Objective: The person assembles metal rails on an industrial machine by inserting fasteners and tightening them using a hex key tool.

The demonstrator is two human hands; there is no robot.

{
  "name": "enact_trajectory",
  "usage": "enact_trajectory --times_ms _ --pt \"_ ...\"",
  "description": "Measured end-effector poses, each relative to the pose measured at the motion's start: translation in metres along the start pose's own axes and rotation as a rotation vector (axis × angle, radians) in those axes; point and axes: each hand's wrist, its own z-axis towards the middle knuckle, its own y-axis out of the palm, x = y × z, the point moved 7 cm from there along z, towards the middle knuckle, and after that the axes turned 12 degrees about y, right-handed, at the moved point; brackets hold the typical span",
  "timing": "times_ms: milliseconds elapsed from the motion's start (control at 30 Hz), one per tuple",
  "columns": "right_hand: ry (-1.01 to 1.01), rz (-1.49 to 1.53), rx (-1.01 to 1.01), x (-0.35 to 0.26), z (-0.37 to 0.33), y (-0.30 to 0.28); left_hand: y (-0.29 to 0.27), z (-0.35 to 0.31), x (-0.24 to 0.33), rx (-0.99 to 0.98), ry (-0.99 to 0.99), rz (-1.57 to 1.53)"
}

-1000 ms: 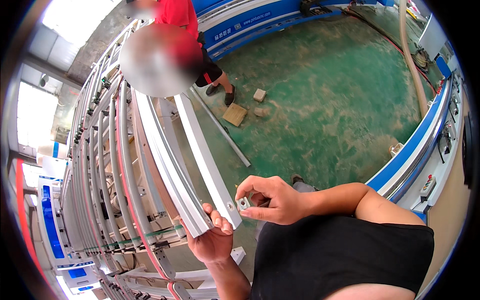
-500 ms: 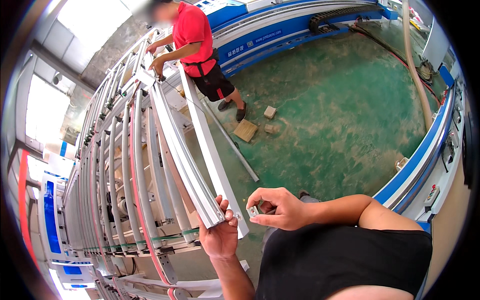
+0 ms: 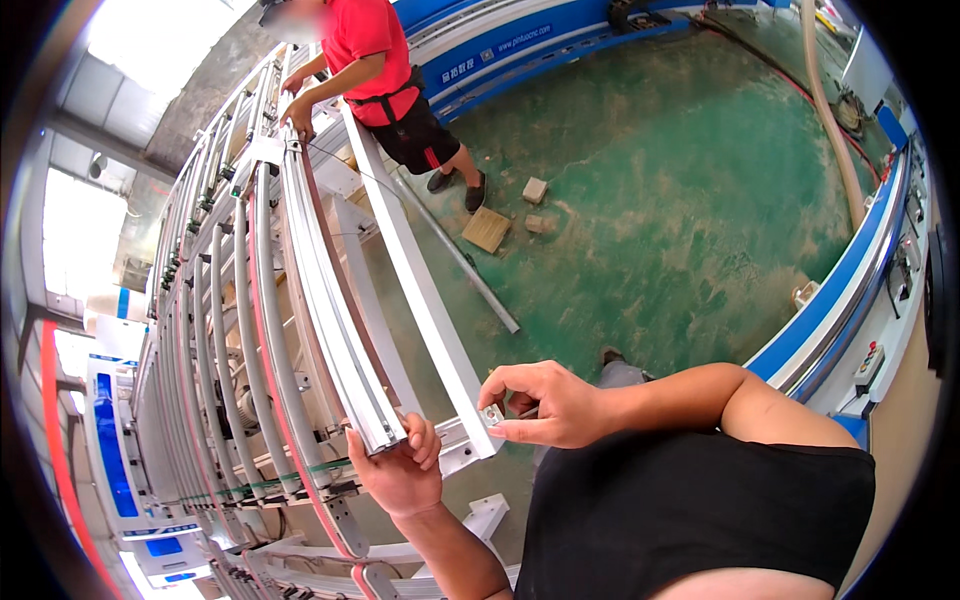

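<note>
A long silvery aluminium profile (image 3: 335, 315) runs from the far left toward me, its near end cut square. My left hand (image 3: 402, 478) holds that near end from below and from its right side, fingers curled around it. To the right, my right hand (image 3: 550, 405) pinches a small, pale, block-like metal piece (image 3: 491, 415) between thumb and index finger. What else its curled fingers hold, if anything, is hard to make out. The piece is apart from the profile, close to the near end of a white beam (image 3: 435, 290).
Left of the profile stands a frame with many grey rollers (image 3: 255, 350) and red belts. A person in a red shirt (image 3: 365, 50) handles the profile's far end. Wooden blocks (image 3: 487, 229) and a grey pipe (image 3: 470, 268) lie on the green floor. Blue-and-white machines (image 3: 520, 50) stand behind and at right.
My left hand has shifted left with the profile's near end, widening its gap from the white beam. My right hand, still pinching the small piece, has moved slightly left. The view has turned a little.
</note>
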Motion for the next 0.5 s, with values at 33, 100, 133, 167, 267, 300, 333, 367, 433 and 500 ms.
enact_trajectory --times_ms 33,100,133,167,267,300,333,367,433,500 --pt "-0.020 -0.001 0.001 0.000 0.001 0.002 0.003 0.000 0.002 -0.011 -0.005 0.016" --pt "-0.030 0.014 -0.005 0.000 0.004 0.003 0.007 0.002 0.003 -0.036 -0.020 0.043" --pt "-0.022 0.031 -0.012 -0.002 0.006 0.003 0.008 0.003 0.000 -0.031 -0.030 0.049" --pt "-0.014 0.047 -0.017 -0.005 0.008 0.003 0.010 0.004 -0.001 -0.034 -0.037 0.037" --pt "-0.075 0.043 -0.018 -0.018 0.018 0.010 0.012 0.002 -0.003 -0.029 -0.045 0.022" --pt "-0.104 0.035 -0.009 -0.022 0.022 0.011 0.012 0.002 -0.005 -0.006 -0.047 0.023" --pt "-0.128 0.064 -0.019 -0.024 0.025 0.014 0.012 0.001 -0.006 0.017 -0.048 0.025" --pt "-0.128 0.081 -0.013 -0.023 0.027 0.016 0.011 0.001 -0.006 0.041 -0.050 0.028" --pt "-0.135 0.114 -0.010 -0.021 0.030 0.023 0.005 0.003 -0.008 0.031 -0.022 0.057" --pt "-0.111 0.139 -0.015 -0.021 0.031 0.026 0.003 0.004 -0.010 0.084 0.035 0.123"
